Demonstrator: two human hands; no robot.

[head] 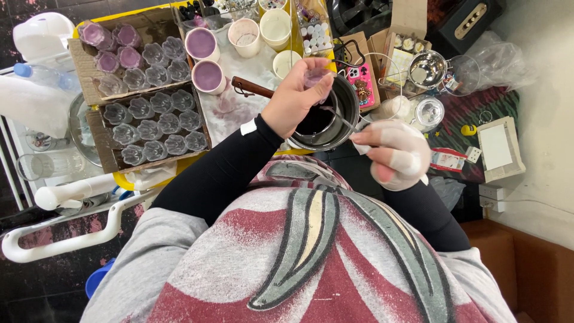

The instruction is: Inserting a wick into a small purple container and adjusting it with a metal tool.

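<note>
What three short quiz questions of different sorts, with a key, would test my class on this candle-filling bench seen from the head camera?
1. True or false: the left hand holds a small flower-shaped glass cup over the metal pot.
2. Multiple choice: the right hand holds A) a brush, B) a thin metal spoon reaching into the pot, C) a lid.
3. Fill in: the round cups beside the cardboard trays hold ____-coloured wax.

Key: 1 true; 2 B; 3 purple.
</note>
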